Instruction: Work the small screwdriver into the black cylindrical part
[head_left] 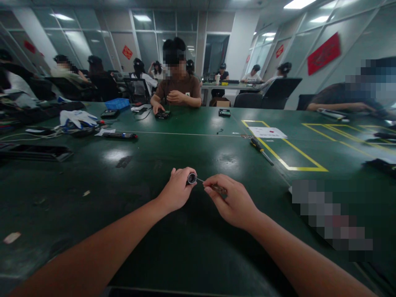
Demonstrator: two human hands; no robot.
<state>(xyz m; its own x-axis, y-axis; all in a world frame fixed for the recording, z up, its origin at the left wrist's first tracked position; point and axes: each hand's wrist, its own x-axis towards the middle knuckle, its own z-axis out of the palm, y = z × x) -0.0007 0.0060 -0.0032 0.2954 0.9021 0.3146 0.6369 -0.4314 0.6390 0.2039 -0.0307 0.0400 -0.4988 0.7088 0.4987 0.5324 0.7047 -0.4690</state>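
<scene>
My left hand (pixel 178 187) is closed around a small dark cylindrical part (pixel 192 178), whose round, ring-like end faces me. Most of that part is hidden by the fingers. Just to its right, my right hand (pixel 230 198) pinches a thin screwdriver (pixel 219 189). Its narrow metal shaft points left at the side of the cylindrical part; whether the tip touches it I cannot tell. Both hands are above the green tabletop (pixel 148 173), close together at the middle of the view.
A yellow-and-black screwdriver (pixel 261 151) lies right of centre by a white sheet (pixel 267 132) and yellow tape outlines. White gloves (pixel 78 119), a blue basket (pixel 117 104) and cables are at the left. A blurred-out object (pixel 328 214) lies at right. Opposite sits a co-worker (pixel 177 88) handling a dark device.
</scene>
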